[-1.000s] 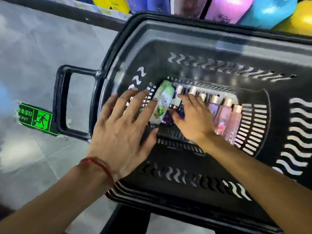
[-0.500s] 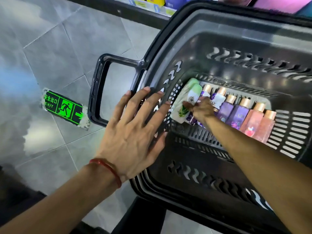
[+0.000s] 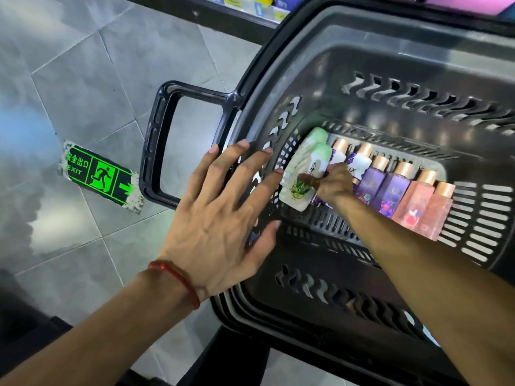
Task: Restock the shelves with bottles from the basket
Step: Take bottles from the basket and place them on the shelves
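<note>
A black plastic basket (image 3: 390,68) fills the right of the head view. On its floor lies a row of bottles: a white-and-green bottle (image 3: 303,168) at the left, purple bottles (image 3: 390,190) in the middle, pink bottles (image 3: 423,207) at the right, most with gold caps. My right hand (image 3: 333,183) reaches deep into the basket and its fingers curl round the white-and-green bottle. My left hand (image 3: 223,218), with a red cord at the wrist, hovers with spread fingers over the basket's left rim.
The basket's handle (image 3: 158,146) sticks out to the left over a grey tiled floor. A green exit sticker (image 3: 100,174) lies on the tiles. A shelf edge with coloured products (image 3: 256,4) runs along the top.
My right hand has gone deeper into the basket and closed round the white-and-green bottle. My left hand stayed spread over the left rim. The view shifted, so the basket sits further right.
</note>
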